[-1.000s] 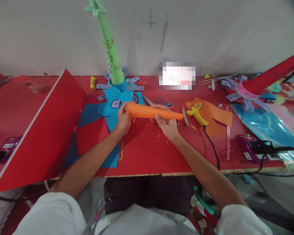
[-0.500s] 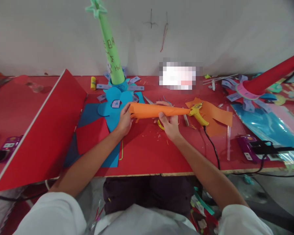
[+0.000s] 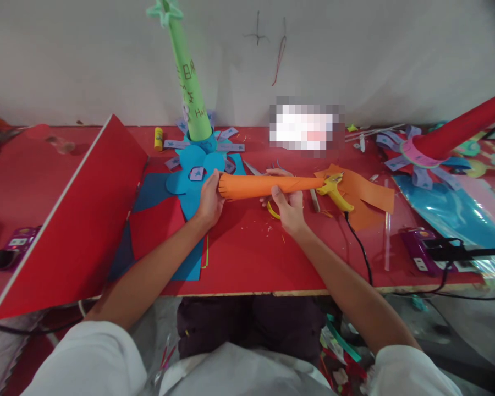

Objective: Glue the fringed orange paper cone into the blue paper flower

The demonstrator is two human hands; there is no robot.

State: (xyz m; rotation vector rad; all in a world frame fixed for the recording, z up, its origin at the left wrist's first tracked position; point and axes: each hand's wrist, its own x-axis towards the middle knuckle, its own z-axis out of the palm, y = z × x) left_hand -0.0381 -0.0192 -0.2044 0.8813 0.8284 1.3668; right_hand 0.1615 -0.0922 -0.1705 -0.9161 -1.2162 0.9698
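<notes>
An orange paper cone lies sideways between my two hands above the table, its narrow tip to the right. My left hand grips the wide end, where the rim is cut into short tabs. Around the narrower half my right hand is closed, thumb on the near side and fingers behind. Partly hidden below the cone are scissors with a yellow handle. A yellow glue gun rests just beyond the tip, on orange paper.
A red board stands tilted at the left. Behind my left hand rises a green paper cone on a blue flower-shaped base. A red cone leans at the right, near a purple power strip with cables. A glue stick stands at the back.
The orange cone has shifted slightly right and turned about its length, so its tip now overlaps the glue gun. Both hands keep hold of it. The view has moved a little.
</notes>
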